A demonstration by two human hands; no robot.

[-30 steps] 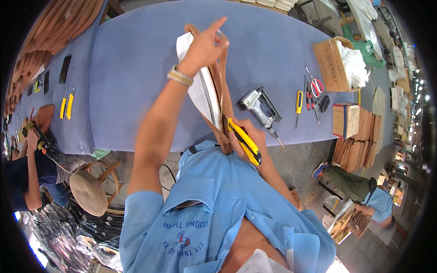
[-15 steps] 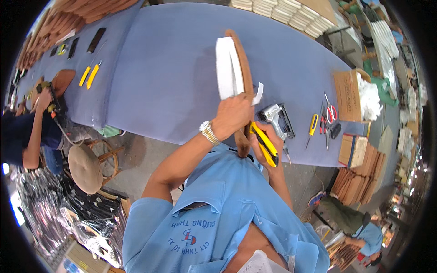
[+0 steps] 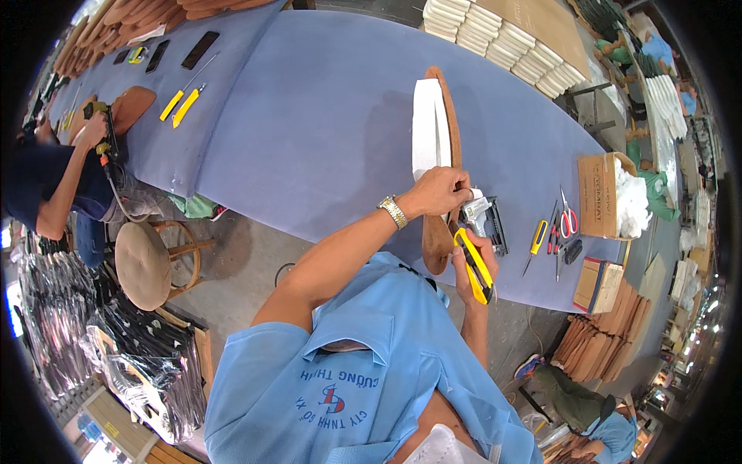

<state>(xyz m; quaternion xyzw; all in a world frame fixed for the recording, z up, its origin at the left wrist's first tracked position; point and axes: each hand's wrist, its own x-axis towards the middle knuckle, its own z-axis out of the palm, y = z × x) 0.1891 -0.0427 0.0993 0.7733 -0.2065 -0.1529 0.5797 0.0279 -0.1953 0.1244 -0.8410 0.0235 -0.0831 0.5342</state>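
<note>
A long brown padded piece (image 3: 454, 131) with a white sheet-like face (image 3: 429, 127) stands nearly edge-on over the table, its lower end toward my body. My left hand (image 3: 439, 191), wearing a wristwatch, is closed at the lower part of the white face. A small white strip (image 3: 474, 193) shows at its pinched fingertips. In my right hand (image 3: 478, 259) is a yellow and black utility knife (image 3: 475, 267), held beside the brown lower end (image 3: 437, 246). Whether its blade touches anything is hidden. Just right of my hands lies a silver and black staple gun (image 3: 485, 216).
On the blue-grey table (image 3: 325, 116), a yellow-handled screwdriver (image 3: 535, 246), red-handled scissors (image 3: 569, 220) and a carton of white stuffing (image 3: 601, 197) lie right. Stacked white pads (image 3: 502, 46) stand at the back. Left, a co-worker's hand (image 3: 94, 127) holds a tool near a stool (image 3: 144, 265).
My view has shifted, so the scene sits differently. The left fingers have moved onto the loose white strip that stuck out beside them. The right hand still holds the knife, now lower beside the piece.
</note>
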